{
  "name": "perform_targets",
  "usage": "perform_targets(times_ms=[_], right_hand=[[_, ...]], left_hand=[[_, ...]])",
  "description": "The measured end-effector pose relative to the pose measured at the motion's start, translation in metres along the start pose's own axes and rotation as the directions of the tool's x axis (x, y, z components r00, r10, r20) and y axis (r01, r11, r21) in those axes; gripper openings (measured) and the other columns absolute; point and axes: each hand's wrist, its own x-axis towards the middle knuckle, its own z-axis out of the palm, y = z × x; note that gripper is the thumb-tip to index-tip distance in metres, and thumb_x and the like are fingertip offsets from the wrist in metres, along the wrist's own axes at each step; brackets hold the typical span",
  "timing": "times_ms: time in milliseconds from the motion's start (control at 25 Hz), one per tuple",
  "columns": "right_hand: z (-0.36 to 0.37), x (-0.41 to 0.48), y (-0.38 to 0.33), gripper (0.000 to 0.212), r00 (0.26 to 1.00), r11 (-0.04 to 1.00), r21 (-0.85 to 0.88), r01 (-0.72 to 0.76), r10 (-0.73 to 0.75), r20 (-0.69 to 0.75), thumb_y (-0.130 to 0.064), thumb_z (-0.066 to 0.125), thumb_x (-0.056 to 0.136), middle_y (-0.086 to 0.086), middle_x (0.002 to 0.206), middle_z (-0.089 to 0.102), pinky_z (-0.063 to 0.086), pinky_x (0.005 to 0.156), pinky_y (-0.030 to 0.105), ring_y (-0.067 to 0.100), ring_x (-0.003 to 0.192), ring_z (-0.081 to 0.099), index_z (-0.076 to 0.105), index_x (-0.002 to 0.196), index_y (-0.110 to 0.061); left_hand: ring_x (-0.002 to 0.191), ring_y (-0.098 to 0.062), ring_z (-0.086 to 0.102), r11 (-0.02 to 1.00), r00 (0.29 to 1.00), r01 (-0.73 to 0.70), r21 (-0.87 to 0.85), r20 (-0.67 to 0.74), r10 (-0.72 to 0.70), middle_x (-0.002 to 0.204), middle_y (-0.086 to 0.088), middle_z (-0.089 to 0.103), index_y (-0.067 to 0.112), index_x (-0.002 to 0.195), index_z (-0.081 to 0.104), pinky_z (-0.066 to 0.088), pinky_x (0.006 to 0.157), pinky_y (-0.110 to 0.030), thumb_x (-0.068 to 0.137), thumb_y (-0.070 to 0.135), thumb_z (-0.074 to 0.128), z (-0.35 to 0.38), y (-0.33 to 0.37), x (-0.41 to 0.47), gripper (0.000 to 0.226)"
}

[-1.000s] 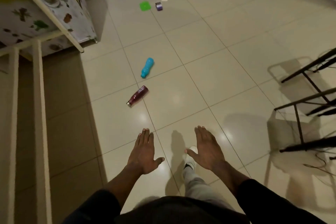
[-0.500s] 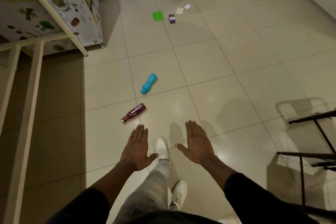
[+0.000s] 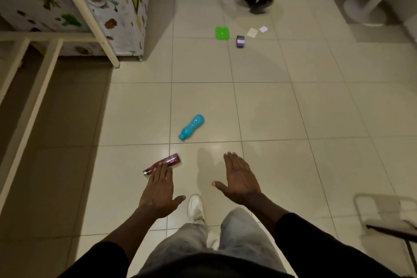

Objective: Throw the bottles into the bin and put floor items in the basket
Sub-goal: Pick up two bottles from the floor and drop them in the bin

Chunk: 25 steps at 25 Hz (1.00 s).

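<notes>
Near the maroon bottle [image 3: 172, 160], left hand [image 3: 159, 192] and right hand [image 3: 240, 178] hover flat, apparently empty.

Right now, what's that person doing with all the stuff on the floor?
A person stands with the left hand and right hand open, holding nothing. The left hand reaches over a dark red bottle lying on the floor; a blue bottle lies just beyond. Farther off sit a green lid, a purple box and paper scraps. Nothing is picked up yet.

Maroon bottle [image 3: 172, 160], blue bottle [image 3: 191, 127] — both lying on their sides.
</notes>
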Motion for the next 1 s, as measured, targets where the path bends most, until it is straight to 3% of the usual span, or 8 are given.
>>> perform_targets(times_ms=[120, 320, 560, 720, 880, 1000], right_hand=[[-0.027, 0.062, 0.005, 0.099, 0.998, 0.997, -0.049, 0.064, -0.064, 0.013, -0.073, 0.038, 0.095, 0.013, 0.172, 0.006, 0.007, 0.130, 0.041, 0.027, 0.159, 0.005, 0.005, 0.164, -0.009], [-0.045, 0.172, 0.017, 0.099, 0.969, 0.971, -0.082, 0.224, -0.214, 0.121, -0.072, 0.043, 0.094, 0.012, 0.172, 0.010, 0.009, 0.130, 0.042, 0.026, 0.159, 0.008, 0.008, 0.163, -0.010], [-0.050, 0.301, 0.039, 0.098, 0.834, 0.849, -0.164, 0.502, -0.425, 0.352, -0.072, 0.044, 0.095, 0.014, 0.171, 0.014, 0.012, 0.129, 0.041, 0.029, 0.157, 0.014, 0.011, 0.163, -0.010], [-0.046, 0.396, 0.051, 0.098, 0.708, 0.716, -0.220, 0.663, -0.503, 0.496, -0.065, 0.049, 0.096, 0.019, 0.170, 0.012, 0.013, 0.129, 0.044, 0.033, 0.157, 0.012, 0.008, 0.162, -0.006], [-0.017, 0.483, 0.053, 0.099, 0.703, 0.688, -0.244, 0.683, -0.530, 0.475, -0.064, 0.056, 0.094, 0.020, 0.168, 0.019, 0.017, 0.128, 0.045, 0.033, 0.156, 0.019, 0.014, 0.161, -0.004], [0.034, 0.544, 0.062, 0.100, 0.680, 0.643, -0.267, 0.718, -0.566, 0.466, -0.063, 0.061, 0.091, 0.019, 0.166, 0.025, 0.019, 0.128, 0.045, 0.034, 0.154, 0.023, 0.018, 0.161, -0.006]], left_hand=[[0.165, -0.032, -0.001, 0.994, 0.996, 0.083, -0.074, -0.039, -0.086, 0.178, -0.016, 0.002, 0.004, 0.168, 0.007, 0.007, 0.134, -0.046, 0.092, 0.076, 0.054, -0.017, -0.004, 0.033, 0.115], [0.164, -0.035, 0.005, 0.950, 0.962, 0.272, -0.150, 0.034, -0.270, 0.176, -0.018, 0.009, 0.002, 0.167, 0.011, 0.010, 0.134, -0.048, 0.093, 0.075, 0.054, -0.018, -0.012, 0.080, 0.112], [0.164, -0.037, 0.001, 0.799, 0.834, 0.546, -0.251, 0.075, -0.547, 0.175, -0.025, 0.003, -0.001, 0.166, 0.011, 0.007, 0.134, -0.046, 0.095, 0.068, 0.057, -0.020, 0.004, 0.137, 0.109], [0.164, -0.037, 0.000, 0.761, 0.802, 0.595, -0.257, 0.129, -0.584, 0.175, -0.025, 0.002, -0.002, 0.166, 0.010, 0.005, 0.134, -0.047, 0.098, 0.067, 0.052, -0.011, 0.009, 0.189, 0.106], [0.164, -0.038, 0.004, 0.734, 0.783, 0.621, -0.274, 0.164, -0.600, 0.175, -0.026, 0.007, -0.003, 0.165, 0.013, 0.007, 0.134, -0.047, 0.098, 0.063, 0.056, 0.018, -0.009, 0.241, 0.103], [0.163, -0.040, 0.006, 0.775, 0.811, 0.585, -0.239, 0.172, -0.559, 0.175, -0.026, 0.007, -0.003, 0.165, 0.010, 0.009, 0.134, -0.048, 0.097, 0.059, 0.060, 0.069, -0.043, 0.293, 0.105]])
